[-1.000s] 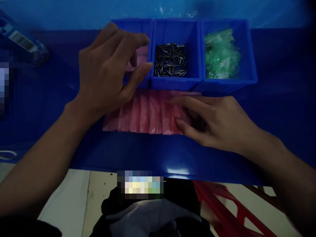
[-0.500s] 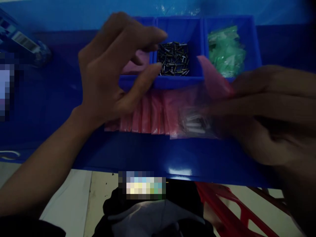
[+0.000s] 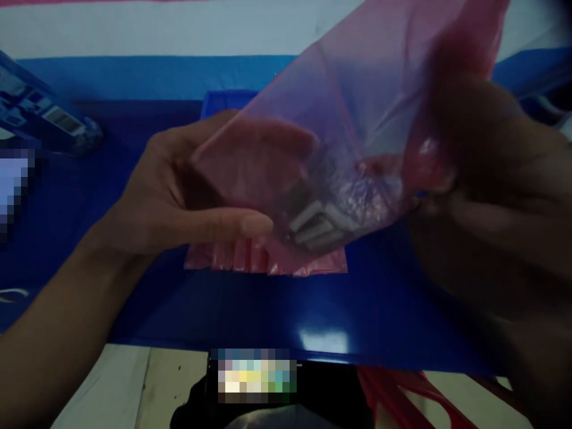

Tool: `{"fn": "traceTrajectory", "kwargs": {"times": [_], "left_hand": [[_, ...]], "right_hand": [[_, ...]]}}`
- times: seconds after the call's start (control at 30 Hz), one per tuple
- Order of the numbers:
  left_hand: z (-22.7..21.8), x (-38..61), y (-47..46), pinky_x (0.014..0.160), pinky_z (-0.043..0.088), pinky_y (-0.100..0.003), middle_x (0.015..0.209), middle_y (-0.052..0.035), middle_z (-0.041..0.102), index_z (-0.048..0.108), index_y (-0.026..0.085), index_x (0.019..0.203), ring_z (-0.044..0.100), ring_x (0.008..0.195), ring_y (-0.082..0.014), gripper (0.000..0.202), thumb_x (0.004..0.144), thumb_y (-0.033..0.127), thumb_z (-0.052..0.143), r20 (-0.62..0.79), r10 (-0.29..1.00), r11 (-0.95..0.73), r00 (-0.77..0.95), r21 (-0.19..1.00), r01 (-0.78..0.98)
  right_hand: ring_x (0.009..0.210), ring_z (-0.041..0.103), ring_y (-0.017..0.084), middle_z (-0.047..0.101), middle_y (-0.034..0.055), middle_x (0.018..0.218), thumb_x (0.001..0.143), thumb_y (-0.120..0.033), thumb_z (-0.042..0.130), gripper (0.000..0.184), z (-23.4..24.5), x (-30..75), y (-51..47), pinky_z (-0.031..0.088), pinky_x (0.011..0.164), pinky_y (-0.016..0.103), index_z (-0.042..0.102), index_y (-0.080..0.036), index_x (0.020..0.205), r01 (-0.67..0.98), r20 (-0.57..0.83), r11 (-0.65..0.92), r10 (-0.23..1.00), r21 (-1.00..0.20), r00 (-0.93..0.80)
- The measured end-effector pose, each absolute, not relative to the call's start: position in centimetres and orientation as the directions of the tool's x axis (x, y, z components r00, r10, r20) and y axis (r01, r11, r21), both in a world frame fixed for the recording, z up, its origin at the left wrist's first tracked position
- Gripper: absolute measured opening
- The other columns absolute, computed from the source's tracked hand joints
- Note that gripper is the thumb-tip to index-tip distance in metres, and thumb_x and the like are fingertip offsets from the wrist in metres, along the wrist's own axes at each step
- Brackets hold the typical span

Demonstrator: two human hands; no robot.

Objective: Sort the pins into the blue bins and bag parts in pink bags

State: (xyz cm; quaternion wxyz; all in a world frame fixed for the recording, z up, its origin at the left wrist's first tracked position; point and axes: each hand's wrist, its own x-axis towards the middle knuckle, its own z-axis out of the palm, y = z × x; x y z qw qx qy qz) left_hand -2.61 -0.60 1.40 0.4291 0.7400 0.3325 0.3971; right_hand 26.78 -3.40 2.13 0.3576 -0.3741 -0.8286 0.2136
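A pink see-through plastic bag [image 3: 357, 113] is lifted close to the camera, with a few small grey metal pins [image 3: 315, 226] lying in its lower part. My right hand [image 3: 487, 190], blurred, pinches the bag at its right edge. My left hand [image 3: 179, 190] is cupped behind and under the bag's left side, thumb stretched along its lower edge, touching it. Below the bag, a row of overlapping pink bags [image 3: 263, 257] lies flat on the blue table [image 3: 268, 310].
A blue bin [image 3: 218, 100] peeks out behind the lifted bag; the other bins are hidden. A blue box with a barcode label [image 3: 49, 119] lies at the far left. A red plastic stool [image 3: 402, 396] shows under the table's front edge.
My right hand has picked one pink bag with pins off the row and raised it toward the camera. My left hand came over from the bins to meet the bag. The camera tilted up.
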Motion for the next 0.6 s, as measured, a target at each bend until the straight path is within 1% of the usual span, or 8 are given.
{"fn": "traceTrajectory", "kwargs": {"times": [0.03, 0.1, 0.2, 0.3, 0.4, 0.5, 0.57, 0.6], "left_hand": [[1.2, -2.8, -0.3, 0.102, 0.073, -0.044, 0.132, 0.0113, 0.075, 0.073, 0.046, 0.138, 0.078, 0.123, -0.028, 0.055, 0.087, 0.058, 0.091, 0.323, 0.847, -0.424, 0.421, 0.89, 0.17], [0.7, -3.1, 0.4, 0.105, 0.07, -0.05, 0.137, 0.0082, 0.073, 0.069, 0.044, 0.143, 0.075, 0.13, -0.03, 0.062, 0.087, 0.059, 0.091, 0.392, 0.838, -0.48, 0.379, 0.86, 0.172], [0.4, -3.2, 1.1, 0.107, 0.068, -0.05, 0.141, 0.0039, 0.072, 0.069, 0.04, 0.142, 0.071, 0.136, -0.0301, 0.053, 0.093, 0.049, 0.088, 0.384, 0.856, -0.446, 0.346, 0.887, 0.122], [0.6, -2.6, 1.0, 0.106, 0.07, -0.045, 0.136, 0.0044, 0.075, 0.07, 0.04, 0.139, 0.073, 0.134, -0.028, 0.046, 0.096, 0.047, 0.086, 0.321, 0.892, -0.363, 0.319, 0.928, 0.081], [0.7, -1.9, 0.2, 0.116, 0.065, -0.045, 0.136, 0.0096, 0.074, 0.07, 0.041, 0.141, 0.07, 0.139, -0.0251, 0.046, 0.098, 0.055, 0.081, 0.286, 0.893, -0.323, 0.349, 0.945, 0.053], [0.5, -1.5, -0.3, 0.11, 0.068, -0.039, 0.126, 0.0108, 0.077, 0.074, 0.037, 0.138, 0.077, 0.122, -0.0211, 0.054, 0.089, 0.053, 0.092, 0.267, 0.897, -0.318, 0.352, 0.943, 0.097], [0.3, -1.3, -0.3, 0.095, 0.072, -0.034, 0.115, 0.0096, 0.078, 0.076, 0.034, 0.134, 0.079, 0.103, -0.0178, 0.052, 0.087, 0.044, 0.095, 0.312, 0.906, -0.361, 0.287, 0.922, 0.137], [0.2, -1.3, -0.1, 0.087, 0.071, -0.031, 0.11, 0.0083, 0.077, 0.078, 0.033, 0.132, 0.078, 0.095, -0.0154, 0.046, 0.089, 0.038, 0.093, 0.345, 0.911, -0.381, 0.226, 0.914, 0.14]], "right_hand": [[0.151, 0.058, 0.037, 0.054, -0.0102, 0.166, 0.102, -0.022, 0.054, 0.068, 2.0, 26.5, -3.1, 0.074, 0.091, 0.051, 0.049, -0.057, 0.16, 0.423, 0.436, 0.603, 0.791, -0.676, -0.429], [0.14, 0.067, 0.037, 0.062, -0.0071, 0.16, 0.1, -0.017, 0.059, 0.06, 1.5, 26.0, -2.6, 0.075, 0.086, 0.046, 0.065, -0.05, 0.149, 0.291, 0.416, 0.484, 0.87, -0.826, -0.264], [0.115, 0.08, 0.034, 0.076, 0.0017, 0.14, 0.096, -0.011, 0.069, 0.04, 1.1, 25.6, -2.3, 0.076, 0.076, 0.041, 0.083, -0.034, 0.124, 0.122, 0.268, 0.27, 0.963, -0.955, -0.027], [0.112, 0.081, 0.03, 0.076, 0.0043, 0.14, 0.097, -0.006, 0.067, 0.037, 1.2, 25.6, -2.4, 0.076, 0.078, 0.039, 0.084, -0.028, 0.121, 0.071, 0.175, 0.178, 0.984, -0.982, -0.041], [0.122, 0.078, 0.025, 0.071, -0.0021, 0.148, 0.099, 0.0, 0.056, 0.05, 1.6, 25.5, -2.5, 0.074, 0.089, 0.036, 0.081, -0.034, 0.125, 0.019, 0.161, 0.162, 0.985, -0.987, -0.056], [0.129, 0.075, 0.025, 0.072, -0.0022, 0.148, 0.096, -0.001, 0.056, 0.053, 1.8, 25.2, -2.7, 0.074, 0.088, 0.032, 0.08, -0.036, 0.128, 0.039, 0.144, 0.146, 0.988, -0.988, -0.062], [0.114, 0.081, 0.026, 0.078, 0.0027, 0.137, 0.095, -0.008, 0.067, 0.042, 1.3, 25.2, -2.9, 0.075, 0.081, 0.034, 0.082, -0.032, 0.126, 0.118, 0.203, 0.209, 0.977, -0.971, -0.058], [0.104, 0.082, 0.026, 0.08, 0.0043, 0.13, 0.095, -0.011, 0.07, 0.038, 0.9, 25.2, -2.9, 0.075, 0.078, 0.036, 0.082, -0.03, 0.127, 0.155, 0.278, 0.281, 0.96, -0.947, -0.038]]}}
